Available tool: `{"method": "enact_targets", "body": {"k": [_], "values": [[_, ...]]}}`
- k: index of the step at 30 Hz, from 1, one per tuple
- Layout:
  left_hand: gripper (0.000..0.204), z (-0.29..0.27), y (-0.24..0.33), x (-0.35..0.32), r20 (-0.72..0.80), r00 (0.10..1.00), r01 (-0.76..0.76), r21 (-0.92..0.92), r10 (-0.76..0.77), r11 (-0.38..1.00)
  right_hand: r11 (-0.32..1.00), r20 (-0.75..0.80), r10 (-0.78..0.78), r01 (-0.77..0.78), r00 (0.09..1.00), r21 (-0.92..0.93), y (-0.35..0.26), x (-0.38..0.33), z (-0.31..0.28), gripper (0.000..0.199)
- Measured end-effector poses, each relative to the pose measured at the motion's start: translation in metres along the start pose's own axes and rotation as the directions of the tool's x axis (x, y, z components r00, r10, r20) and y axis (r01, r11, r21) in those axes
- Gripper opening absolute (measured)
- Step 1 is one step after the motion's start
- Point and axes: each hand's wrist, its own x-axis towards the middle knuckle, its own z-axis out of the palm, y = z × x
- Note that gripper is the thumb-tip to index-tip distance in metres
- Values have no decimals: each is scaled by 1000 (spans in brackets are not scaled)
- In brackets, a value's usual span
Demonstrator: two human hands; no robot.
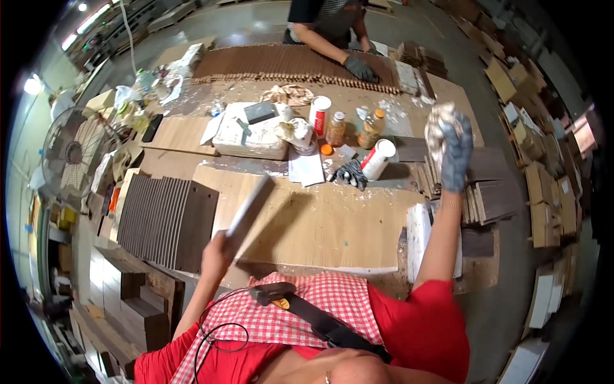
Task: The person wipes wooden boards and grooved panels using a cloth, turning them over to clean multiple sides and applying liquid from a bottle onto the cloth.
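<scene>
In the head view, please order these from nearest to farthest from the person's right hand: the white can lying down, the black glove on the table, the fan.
From the right hand:
1. White can, lying just to its left.
2. Black glove, further left, beside the can.
3. Fan, at the far left edge.

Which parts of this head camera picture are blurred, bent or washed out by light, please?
In the head view, the thin board in the left hand is smeared by motion; the gloved right hand and its rag are slightly soft. Fisheye bending curves the workbench edges, and ceiling lamps blow out at upper left.
</scene>
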Motion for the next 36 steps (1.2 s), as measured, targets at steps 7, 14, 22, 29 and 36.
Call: {"method": "enact_targets", "body": {"k": [7,14,22,29,36], "values": [[18,67,92,21,293,800,-555,30,524,831,880,175,-33,112,984,-462,54,-111,28,27],[15,110,92,33,364,654,-735,97,663,671,926,337,333,-237,881,-294,118,-182,57,22],[25,91,80,25,238,838,-532,153,492,833,544,605,229,415,763,-729,135,-207,75,15],[16,99,13,30,275,922,-80,-555,274,828,785,538,375,50,755,-618,148,-191,55,27],[17,103,6,36,385,895,38,-568,225,822,322,664,371,580,650,-748,149,-187,70,28]]}}
